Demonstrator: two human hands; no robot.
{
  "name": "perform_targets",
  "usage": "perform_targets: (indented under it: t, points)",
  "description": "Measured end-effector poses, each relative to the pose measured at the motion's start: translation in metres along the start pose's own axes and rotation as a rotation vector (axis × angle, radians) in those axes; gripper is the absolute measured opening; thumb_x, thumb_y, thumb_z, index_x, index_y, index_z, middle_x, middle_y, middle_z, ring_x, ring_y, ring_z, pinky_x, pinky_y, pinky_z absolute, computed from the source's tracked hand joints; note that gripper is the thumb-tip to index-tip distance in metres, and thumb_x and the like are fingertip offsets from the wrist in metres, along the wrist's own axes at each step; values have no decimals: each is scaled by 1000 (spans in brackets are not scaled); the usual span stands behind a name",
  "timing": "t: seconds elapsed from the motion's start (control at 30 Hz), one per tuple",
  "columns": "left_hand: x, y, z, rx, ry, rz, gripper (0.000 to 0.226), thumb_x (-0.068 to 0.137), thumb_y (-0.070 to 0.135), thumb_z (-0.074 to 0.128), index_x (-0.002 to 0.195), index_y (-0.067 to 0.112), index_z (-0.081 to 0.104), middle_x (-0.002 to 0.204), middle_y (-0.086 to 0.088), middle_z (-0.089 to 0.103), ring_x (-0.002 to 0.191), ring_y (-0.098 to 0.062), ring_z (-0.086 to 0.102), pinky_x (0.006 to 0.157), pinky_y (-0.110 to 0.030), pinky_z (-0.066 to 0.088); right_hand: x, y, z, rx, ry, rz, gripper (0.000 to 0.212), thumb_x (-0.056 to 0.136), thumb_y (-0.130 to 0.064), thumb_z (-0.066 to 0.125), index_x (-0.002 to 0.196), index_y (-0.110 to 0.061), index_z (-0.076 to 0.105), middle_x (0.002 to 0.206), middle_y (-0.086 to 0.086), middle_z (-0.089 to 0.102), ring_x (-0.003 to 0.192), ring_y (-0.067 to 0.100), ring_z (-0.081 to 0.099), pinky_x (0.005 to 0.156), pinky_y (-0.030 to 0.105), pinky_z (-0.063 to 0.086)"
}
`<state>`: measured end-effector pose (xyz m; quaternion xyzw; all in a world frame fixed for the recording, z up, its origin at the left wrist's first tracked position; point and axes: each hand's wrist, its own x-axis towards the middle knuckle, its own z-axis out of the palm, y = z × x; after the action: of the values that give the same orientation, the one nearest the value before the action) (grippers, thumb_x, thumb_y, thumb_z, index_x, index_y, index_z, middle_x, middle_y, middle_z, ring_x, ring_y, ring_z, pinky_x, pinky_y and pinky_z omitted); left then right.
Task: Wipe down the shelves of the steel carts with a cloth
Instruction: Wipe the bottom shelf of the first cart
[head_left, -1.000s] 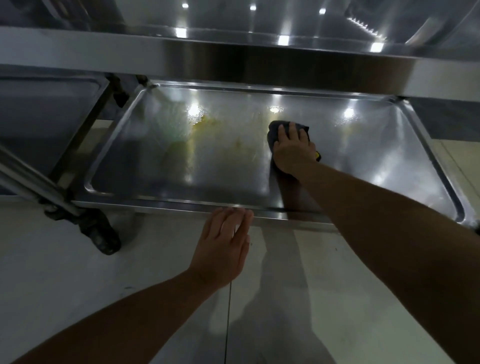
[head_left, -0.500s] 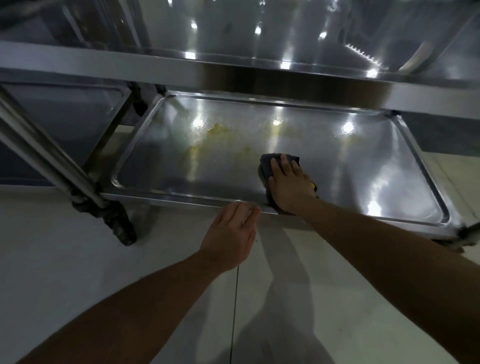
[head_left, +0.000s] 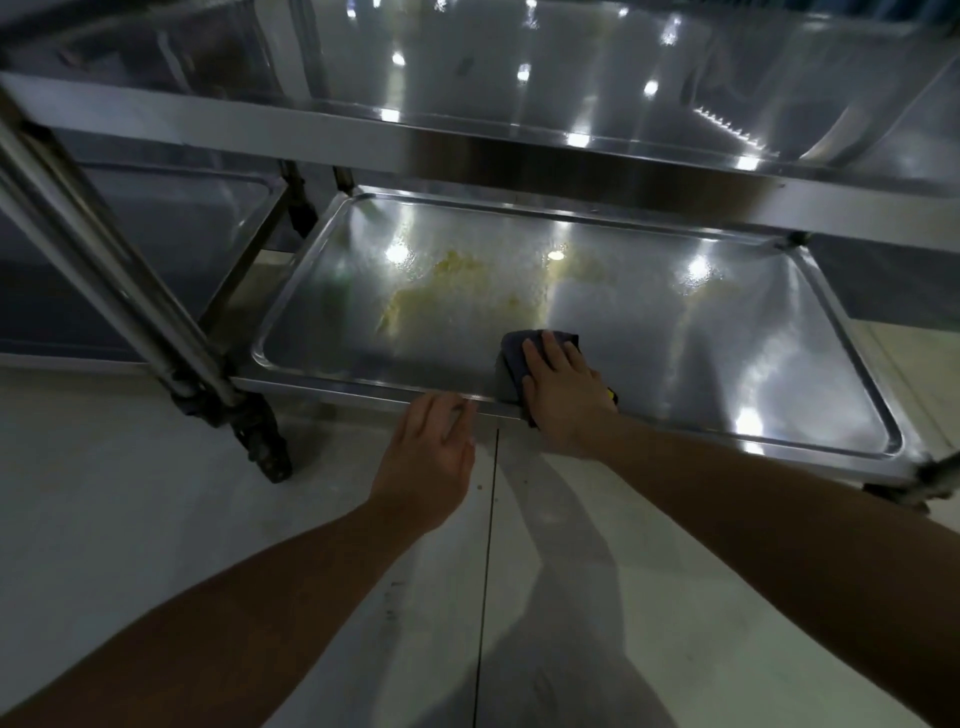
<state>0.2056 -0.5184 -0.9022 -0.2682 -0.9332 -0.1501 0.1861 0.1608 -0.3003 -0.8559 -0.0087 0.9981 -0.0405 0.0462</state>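
Lying crumpled on the bottom shelf (head_left: 727, 353) of the nearer steel cart, at its front edge and a little right of the middle, we list one dark grey cloth (head_left: 511, 358); part of it hangs over the front rim. A small yellow bit shows at the right side of the hand covering it — we cannot tell what it is.

Right hand (head_left: 563, 395): palm down on the cloth, fingers (head_left: 550, 349) stretched flat and slightly spread, pressing the cloth to the steel.

Left hand (head_left: 428, 457): just left of the right one, held over the floor, fingers (head_left: 441, 410) straight and close together, tips at the shelf's front rim. It holds nothing.

Shelf surface: a shallow steel tray with a raised lip, glinting with reflected ceiling lights. A yellowish smear (head_left: 441, 296) sits behind and to the left of the cloth, apart from it; a fainter patch lies further back, towards the centre.

Above: an upper shelf (head_left: 519, 130), also steel and reflective.

Left: a slanted steel post (head_left: 104, 270) ending in a dark caster (head_left: 265, 447), and beyond it a second cart's shelf (head_left: 156, 218).

Below — a pale tiled floor (head_left: 156, 519) with a dark grout line running toward us.
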Motion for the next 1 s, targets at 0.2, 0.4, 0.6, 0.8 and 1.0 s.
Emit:
perform_targets:
  t: [0.2, 0.4, 0.6, 0.8, 1.0]
  points:
    - [-3, 5, 9, 115, 79, -16, 51, 99, 28, 39, 139, 3, 59, 129, -16, 58, 124, -33, 42, 109, -50, 44, 54, 5, -4, 60, -2, 124, 58, 107, -41, 23, 160, -23, 9, 168, 2, 1, 153, 30, 6, 118, 50, 22]
    - [-5, 0, 19, 104, 108, 13, 48, 100, 27, 43, 138, 3, 59, 131, -16, 55, 123, -34, 47, 109, -53, 44, 107, 19, -13, 82, 19, 162, 57, 107, -41, 23, 161, -23, 11, 168, 4, 4, 153, 33, 8, 118, 53, 21]
    - [-6, -5, 25, 65, 102, 26, 49, 100, 30, 46, 142, 6, 57, 136, -14, 53, 127, -33, 49, 115, -52, 37, 130, -9, -13, 90, 49, 200, 57, 108, -39, 22, 161, -22, 9, 169, 4, 2, 153, 34, 6, 119, 52, 17]
    - [-6, -8, 22, 81, 130, 68, 48, 99, 26, 48, 141, 5, 58, 131, -15, 58, 124, -34, 50, 118, -50, 32, 101, -13, -10, 49, 24, 153, 58, 107, -41, 22, 161, -23, 9, 169, 4, 1, 153, 32, 7, 117, 51, 21]
    - [3, -2, 4, -20, 129, 38, 40, 102, 26, 46, 127, 3, 67, 111, -9, 65, 100, -29, 53, 90, -41, 48, 43, -25, -7, -5, -31, 64, 58, 108, -40, 21, 160, -21, 5, 168, 4, -2, 153, 31, 5, 116, 50, 24]
